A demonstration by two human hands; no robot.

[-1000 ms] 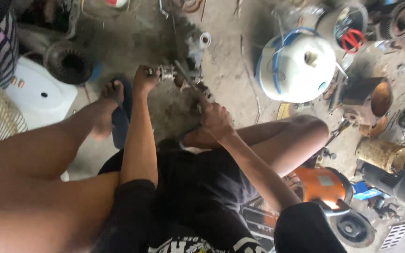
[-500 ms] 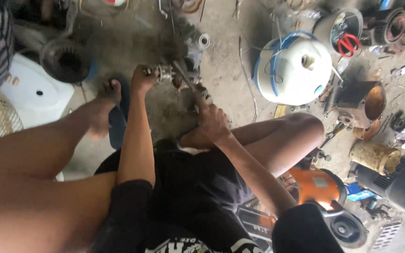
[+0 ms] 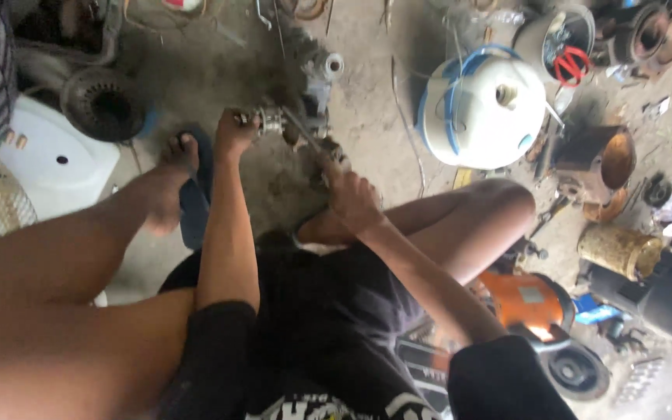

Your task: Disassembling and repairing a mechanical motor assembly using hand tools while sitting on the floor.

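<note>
From the head view, my left hand (image 3: pixel 235 134) is clenched on a metal fitting (image 3: pixel 270 120) just above the dirt floor (image 3: pixel 367 117), ahead of my knees. My right hand (image 3: pixel 351 198) grasps a long tool (image 3: pixel 305 134) that reaches the fitting. A white tank (image 3: pixel 480 105) sits well right, a sandal (image 3: pixel 194 194) left.
</note>
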